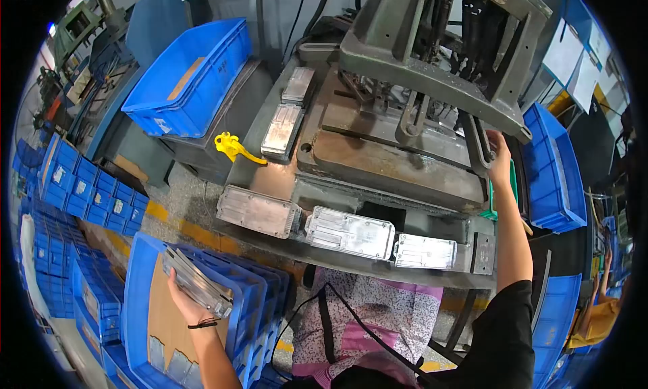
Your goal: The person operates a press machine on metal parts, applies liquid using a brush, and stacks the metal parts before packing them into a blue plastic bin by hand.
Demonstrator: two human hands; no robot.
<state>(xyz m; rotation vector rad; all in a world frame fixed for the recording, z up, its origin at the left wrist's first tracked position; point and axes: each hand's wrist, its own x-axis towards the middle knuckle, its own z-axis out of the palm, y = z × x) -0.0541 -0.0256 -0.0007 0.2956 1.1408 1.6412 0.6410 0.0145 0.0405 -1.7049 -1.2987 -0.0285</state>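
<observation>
My left hand is closed on flat silvery metal housings, apparently a small stack, over a blue crate at lower left. Brown cardboard and more metal pieces are inside that crate. On the far side of the bench, my right hand is at the right side of a press, beside a slotted metal bar; its fingers are partly hidden. Along the bench's front edge lie three metal housings. Two more rest at the left side of the press bed.
A yellow tool-like object sits on the bench's left edge. A blue bin stands at upper left, another at right. Stacked blue crates fill the left floor. Another person's arm shows at far right.
</observation>
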